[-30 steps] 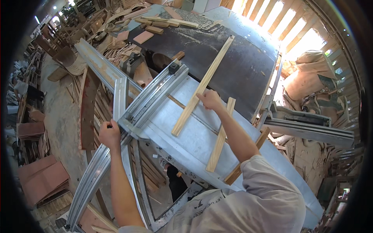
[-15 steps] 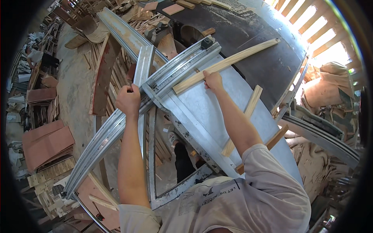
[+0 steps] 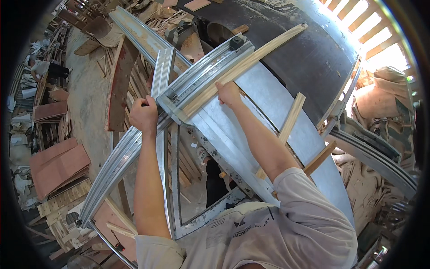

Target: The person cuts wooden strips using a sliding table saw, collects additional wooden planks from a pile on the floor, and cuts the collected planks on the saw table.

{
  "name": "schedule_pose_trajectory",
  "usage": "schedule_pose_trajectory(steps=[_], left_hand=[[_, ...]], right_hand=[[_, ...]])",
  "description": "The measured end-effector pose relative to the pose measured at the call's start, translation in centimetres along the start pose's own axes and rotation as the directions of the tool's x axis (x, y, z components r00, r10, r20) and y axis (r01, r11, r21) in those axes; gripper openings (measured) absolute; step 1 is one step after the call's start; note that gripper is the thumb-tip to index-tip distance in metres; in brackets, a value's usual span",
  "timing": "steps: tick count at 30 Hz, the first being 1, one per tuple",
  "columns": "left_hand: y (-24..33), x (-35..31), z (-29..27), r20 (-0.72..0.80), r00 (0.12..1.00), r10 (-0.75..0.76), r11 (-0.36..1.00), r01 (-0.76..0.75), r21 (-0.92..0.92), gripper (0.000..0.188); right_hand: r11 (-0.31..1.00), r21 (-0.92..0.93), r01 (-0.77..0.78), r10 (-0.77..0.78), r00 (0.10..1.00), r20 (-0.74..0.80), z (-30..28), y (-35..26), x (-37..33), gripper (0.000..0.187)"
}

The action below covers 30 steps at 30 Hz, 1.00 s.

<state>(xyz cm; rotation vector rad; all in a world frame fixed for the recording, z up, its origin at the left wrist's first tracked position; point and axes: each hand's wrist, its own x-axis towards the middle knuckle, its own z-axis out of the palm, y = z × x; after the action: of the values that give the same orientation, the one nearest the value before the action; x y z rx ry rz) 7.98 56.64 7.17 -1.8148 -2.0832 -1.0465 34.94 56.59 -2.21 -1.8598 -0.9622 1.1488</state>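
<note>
A long pale wooden strip (image 3: 262, 53) lies along the aluminium fence (image 3: 214, 60), slanting from lower left to upper right. My right hand (image 3: 229, 95) is closed at the strip's near edge, its index finger and thumb against the wood. Under the hand spreads the silvery metal table (image 3: 226, 134) of a saw. My left hand (image 3: 144, 115) makes a fist at the fence's left part, beside an upright aluminium profile (image 3: 164, 67); its fingertips are hidden. Right of my right forearm, a shorter wooden strip (image 3: 292, 117) lies across the metal table.
A dark saw table (image 3: 309, 58) stretches beyond the metal one. Another narrow wooden piece (image 3: 320, 159) sticks out near my right sleeve. Reddish boards (image 3: 60, 168) are stacked at the left, with wood scraps around. A metal frame (image 3: 208, 219) stands before me.
My right hand has moved left with the wooden strip, which now lies close against the fence instead of at an angle to it. My left hand stays at the fence.
</note>
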Motion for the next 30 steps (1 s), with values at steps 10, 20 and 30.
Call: schedule_pose_trajectory(steps=[10,20,30], left_hand=[[-0.3,0.0,0.6,0.001,1.0,-0.018,0.995,0.017,0.095,0.027],[-0.1,-0.6,0.1,0.0,0.998,-0.059,0.99,0.059,0.125,0.029],[0.1,-1.1,-0.9,0.03,0.998,-0.062,0.992,0.058,0.108,0.031]], right_hand=[[0.991,-0.136,-0.005,0.012,0.999,0.049,-0.3,-0.2,0.6,0.054],[0.987,-0.159,-0.033,0.047,0.995,0.086,-0.6,-0.4,0.6,0.049],[0.997,-0.075,-0.005,0.009,0.998,0.055,-0.8,-0.7,-0.3,0.05]])
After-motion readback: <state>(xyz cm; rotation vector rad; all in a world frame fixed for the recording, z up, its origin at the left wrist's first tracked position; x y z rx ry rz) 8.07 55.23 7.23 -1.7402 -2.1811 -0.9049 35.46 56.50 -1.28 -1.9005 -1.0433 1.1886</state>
